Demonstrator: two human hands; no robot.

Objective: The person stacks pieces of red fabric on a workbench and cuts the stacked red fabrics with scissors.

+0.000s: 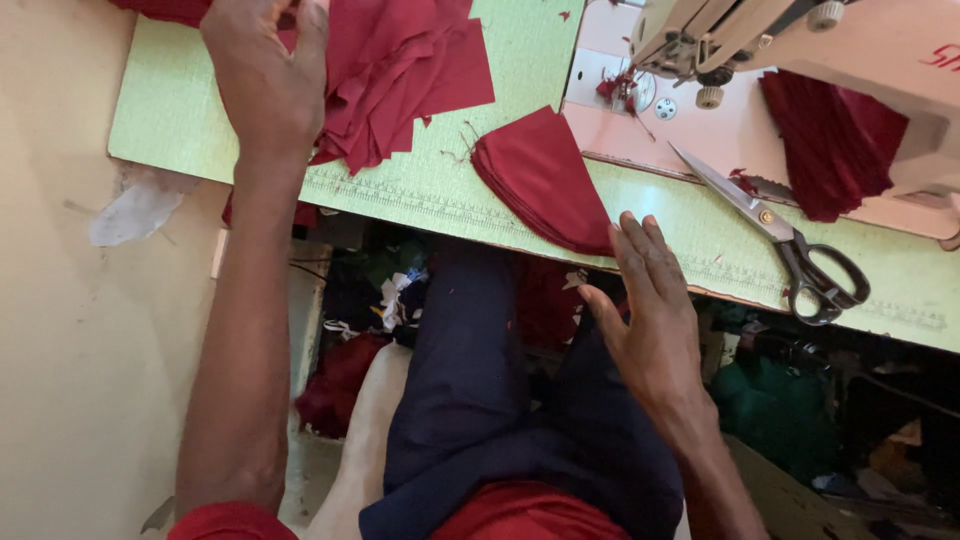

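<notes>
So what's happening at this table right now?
A person sits at a sewing machine on a green table. Their left hand rests on a loose pile of dark red fabric pieces. The right hand hovers open at the table edge, beside a neat stack of red fabric pieces. Scissors lie closed to the right, untouched.

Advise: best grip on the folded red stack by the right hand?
Probably pinch the folded red stack at its curved near edge, which overhangs the green table. Come from below and in front with the right hand, thumb under, fingers on top; the layers fan there.
</notes>
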